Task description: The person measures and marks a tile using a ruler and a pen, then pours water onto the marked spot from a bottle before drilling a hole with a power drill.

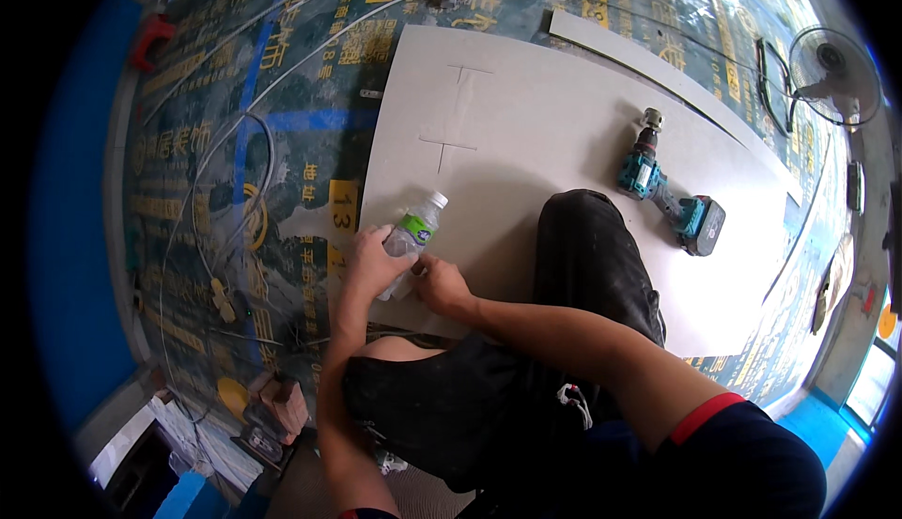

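Note:
A clear plastic bottle [413, 232] with a green label and a white cap leans over the left edge of a large pale board [507, 115]. My left hand [373, 263] is wrapped round its lower part. My right hand [443, 286] is closed beside the bottle's base, its fingertips close to the board; whatever it may grip is hidden by the fingers. Two drawn cross marks show on the board beyond the bottle. To the right lies a teal and black cordless drill [644, 173] with a metal hole saw in its chuck. My bent knee [587, 237] rests between bottle and drill.
A narrow board strip [648, 63] lies along the far edge. Grey cables [268, 157] run over the printed green floor sheet at left. A fan [832, 68] stands far right, a red stool [152, 42] far left, and reddish blocks [282, 406] near left.

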A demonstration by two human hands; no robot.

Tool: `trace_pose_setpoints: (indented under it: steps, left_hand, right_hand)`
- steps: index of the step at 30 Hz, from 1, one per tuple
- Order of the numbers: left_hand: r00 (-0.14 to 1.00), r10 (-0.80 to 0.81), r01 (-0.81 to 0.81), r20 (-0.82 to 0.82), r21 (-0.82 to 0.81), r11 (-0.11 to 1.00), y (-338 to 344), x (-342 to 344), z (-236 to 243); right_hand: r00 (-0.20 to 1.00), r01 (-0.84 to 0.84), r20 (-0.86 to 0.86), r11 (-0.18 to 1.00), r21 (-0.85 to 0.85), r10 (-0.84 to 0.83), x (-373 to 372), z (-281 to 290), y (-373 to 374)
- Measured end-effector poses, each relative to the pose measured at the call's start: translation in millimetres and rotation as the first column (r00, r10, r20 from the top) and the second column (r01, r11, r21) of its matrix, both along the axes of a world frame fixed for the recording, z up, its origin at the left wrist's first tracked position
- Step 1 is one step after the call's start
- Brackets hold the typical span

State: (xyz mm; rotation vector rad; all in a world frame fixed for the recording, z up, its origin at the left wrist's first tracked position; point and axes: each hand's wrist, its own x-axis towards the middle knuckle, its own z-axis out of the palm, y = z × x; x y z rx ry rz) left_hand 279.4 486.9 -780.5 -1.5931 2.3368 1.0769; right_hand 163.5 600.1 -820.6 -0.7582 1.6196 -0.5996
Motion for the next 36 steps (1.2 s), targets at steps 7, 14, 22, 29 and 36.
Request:
trace_pose_setpoints:
  steps: [7, 14, 22, 29, 36]
  left_hand:
    - [0.999, 0.035, -0.037, 0.024, 0.071, 0.997, 5, -12, 12]
    - [0.997, 0.037, -0.033, -0.067, 0.06, 0.998, -2, -13, 6]
    - [0.992, 0.087, -0.076, -0.097, 0.113, 0.991, 8, -8, 1]
    - [0.999, 0.043, -0.043, -0.018, 0.008, 0.999, 10, -20, 21]
    - [0.817, 0.48, -0.493, -0.321, 0.045, 0.869, 24, 35, 26]
  right_hand:
    - [0.937, -0.313, -0.149, 0.949, 0.045, 0.316, -57, 32, -10]
    - [0.884, 0.198, -0.373, 0.949, -0.247, -0.281, -278, 141, 33]
    - [0.423, 0.017, -0.859, 0.945, 0.326, 0.289, -368, 74, 111]
    - [0.274, -0.044, -0.936, 0.975, 0.216, 0.22, -387, 15, 134]
    - [0.222, -0.097, -0.973, 0.995, 0.037, 0.057, -385, -2, 140]
